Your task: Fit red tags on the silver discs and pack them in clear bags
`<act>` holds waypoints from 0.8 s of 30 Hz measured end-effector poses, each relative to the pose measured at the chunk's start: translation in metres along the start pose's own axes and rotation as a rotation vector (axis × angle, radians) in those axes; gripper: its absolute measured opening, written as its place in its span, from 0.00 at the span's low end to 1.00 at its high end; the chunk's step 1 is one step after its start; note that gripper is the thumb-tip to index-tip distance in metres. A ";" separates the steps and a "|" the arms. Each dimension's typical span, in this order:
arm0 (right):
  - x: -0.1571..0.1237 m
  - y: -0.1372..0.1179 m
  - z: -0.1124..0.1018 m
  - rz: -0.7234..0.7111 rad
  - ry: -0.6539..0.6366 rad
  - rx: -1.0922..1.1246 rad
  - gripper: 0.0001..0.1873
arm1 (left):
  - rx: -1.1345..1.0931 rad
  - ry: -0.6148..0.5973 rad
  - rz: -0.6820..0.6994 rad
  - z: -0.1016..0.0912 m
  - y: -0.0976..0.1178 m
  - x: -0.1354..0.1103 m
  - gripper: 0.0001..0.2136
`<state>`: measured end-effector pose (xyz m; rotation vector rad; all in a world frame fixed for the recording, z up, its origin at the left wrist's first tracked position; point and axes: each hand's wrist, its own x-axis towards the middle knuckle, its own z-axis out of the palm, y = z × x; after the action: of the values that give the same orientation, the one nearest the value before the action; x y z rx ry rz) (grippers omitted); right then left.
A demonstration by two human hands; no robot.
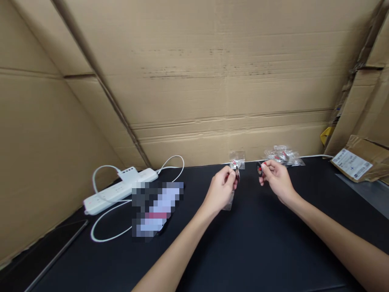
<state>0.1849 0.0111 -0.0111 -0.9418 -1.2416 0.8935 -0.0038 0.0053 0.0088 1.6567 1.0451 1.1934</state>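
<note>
My left hand (223,187) is closed in a pinch on a small metal ring-shaped part (237,173) and a clear plastic sleeve (228,202) that hangs below the fingers. My right hand (275,177) pinches a small dark round part with red on it (259,168). The two hands hover close together above the black table (258,243), a short gap between them. Behind the left hand a small clear bag with a red and silver piece (236,160) lies against the cardboard wall.
A heap of clear bags with similar small parts (282,155) lies at the back right. A white power strip (120,190) with white cable sits at left, beside a blurred-out object (156,211). Cardboard walls (212,81) surround the table; a labelled cardboard box (360,162) stands far right.
</note>
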 end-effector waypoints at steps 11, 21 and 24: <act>-0.022 -0.010 0.024 -0.144 0.004 -0.158 0.11 | -0.191 -0.102 0.057 0.016 0.000 -0.007 0.11; -0.029 -0.015 0.035 -0.130 -0.035 -0.124 0.11 | -0.169 -0.108 0.093 0.024 -0.001 -0.008 0.12; -0.031 -0.016 0.036 -0.126 -0.041 -0.108 0.11 | -0.163 -0.096 0.090 0.024 0.001 -0.007 0.11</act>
<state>0.1462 -0.0200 -0.0042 -0.9237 -1.3799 0.7562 0.0179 -0.0052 0.0023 1.6296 0.8001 1.2116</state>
